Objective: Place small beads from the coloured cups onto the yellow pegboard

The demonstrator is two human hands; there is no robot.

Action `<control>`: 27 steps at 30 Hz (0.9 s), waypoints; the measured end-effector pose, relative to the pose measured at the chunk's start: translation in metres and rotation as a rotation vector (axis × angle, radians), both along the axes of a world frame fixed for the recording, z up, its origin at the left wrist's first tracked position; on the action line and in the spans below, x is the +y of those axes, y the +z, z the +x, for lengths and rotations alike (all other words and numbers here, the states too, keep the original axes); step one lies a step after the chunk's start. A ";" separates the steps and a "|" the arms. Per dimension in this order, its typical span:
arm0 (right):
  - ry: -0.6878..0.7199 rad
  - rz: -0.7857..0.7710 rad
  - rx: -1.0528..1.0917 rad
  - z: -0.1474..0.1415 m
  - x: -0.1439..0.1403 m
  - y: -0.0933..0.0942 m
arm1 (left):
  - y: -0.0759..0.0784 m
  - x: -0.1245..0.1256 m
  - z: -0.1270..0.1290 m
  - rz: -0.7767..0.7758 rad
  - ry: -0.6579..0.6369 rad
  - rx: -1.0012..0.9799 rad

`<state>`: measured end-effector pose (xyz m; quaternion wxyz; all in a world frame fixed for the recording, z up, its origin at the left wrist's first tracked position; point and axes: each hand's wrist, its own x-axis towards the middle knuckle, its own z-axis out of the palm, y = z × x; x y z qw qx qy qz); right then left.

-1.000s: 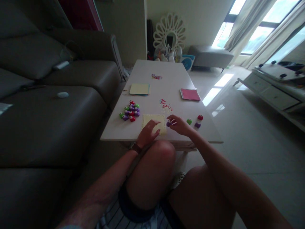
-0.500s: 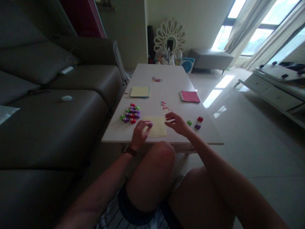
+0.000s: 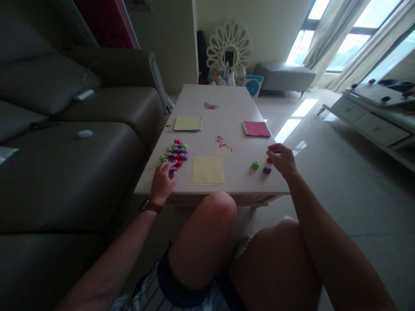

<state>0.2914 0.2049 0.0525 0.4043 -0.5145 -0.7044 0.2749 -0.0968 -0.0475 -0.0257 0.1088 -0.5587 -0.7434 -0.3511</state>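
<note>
My left hand (image 3: pixel 163 180) is at the near left of the table, its fingers closed around a small purple piece (image 3: pixel 173 169) with a white eye-like spot. Right beside it lies a cluster of similar red, green and purple pieces (image 3: pixel 176 156). At the right edge of the table, my right hand (image 3: pixel 282 159) has its fingers stretched out over a red piece (image 3: pixel 269 160), which it partly hides; nothing shows in its grasp. Close by sit a purple piece (image 3: pixel 267 169) and a green piece (image 3: pixel 255 165). Between the hands lies a pale yellow square sheet (image 3: pixel 206 171) with a dotted border.
Small red and pale bits (image 3: pixel 223 144) are scattered behind the sheet. Farther back are a stack of yellow and blue sheets (image 3: pixel 188 123), a pink stack (image 3: pixel 256 128) and a colourful little pile (image 3: pixel 211 106). A brown sofa (image 3: pixel 106 138) flanks the table (image 3: pixel 223 95) on the left.
My left hand has moved left from the yellow sheet to the cluster with the purple piece. My right hand has swung right, from beside the sheet to the red piece.
</note>
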 end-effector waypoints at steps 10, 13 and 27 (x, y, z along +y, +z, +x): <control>-0.110 -0.123 -0.034 0.018 0.002 -0.005 | 0.020 0.004 0.028 -0.022 -0.302 -0.061; -0.164 -0.103 -0.072 0.023 0.009 -0.013 | 0.033 0.017 0.051 -0.149 -0.527 -0.188; -0.030 -0.115 -0.212 0.012 0.001 -0.014 | 0.015 0.045 0.095 -0.237 -0.613 -0.177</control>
